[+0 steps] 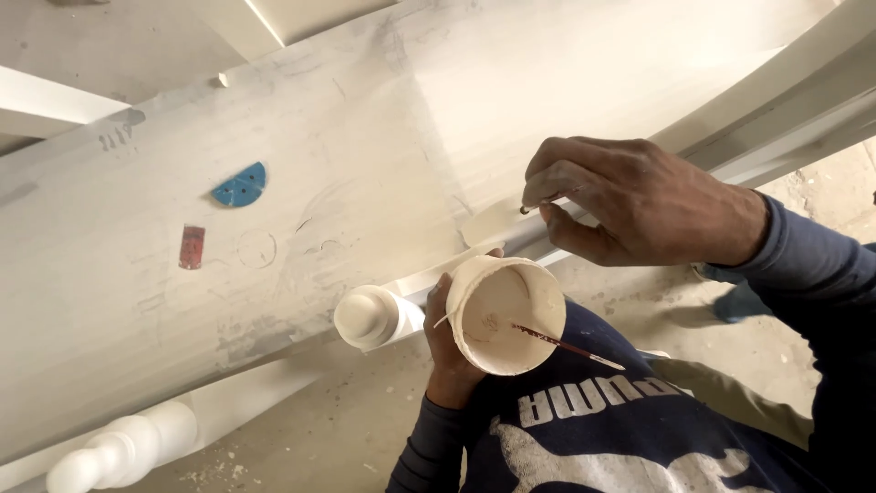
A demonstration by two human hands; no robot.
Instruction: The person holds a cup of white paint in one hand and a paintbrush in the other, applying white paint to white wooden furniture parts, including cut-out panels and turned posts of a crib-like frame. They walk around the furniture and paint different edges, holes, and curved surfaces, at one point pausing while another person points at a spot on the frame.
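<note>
Filling work on a white-primed wooden furniture piece with turned rounded ends (365, 316), seen from above. Right hand (639, 205) rests over the pale rail near the bench edge, its fingers (557, 187) pinched narrowly on a small dark-tipped tool (527, 209) whose point touches the painted surface. Left hand (449, 347) grips a round, cream-coloured, putty-caked cup (505, 315) from below and behind, fingers wrapped around its wall, the mouth tilted toward the viewer and held just beside the rail. Inside the cup lies a smooth layer of off-white filler coating the base and wall; how deep it runs cannot be told. A thin reddish stick with a pale end (570, 347) lies across the rim, one end in the paste, the other projecting over the dark blue shirt. Good practice here, as a judgement: keep the cup close to the working point, load little paste at a time, and press it flat into the flaw. On the dusty white bench (137, 301) lie a blue half-round abrasive pad (240, 185) and a small red rectangular scrap (191, 246), well apart from both hands.
</note>
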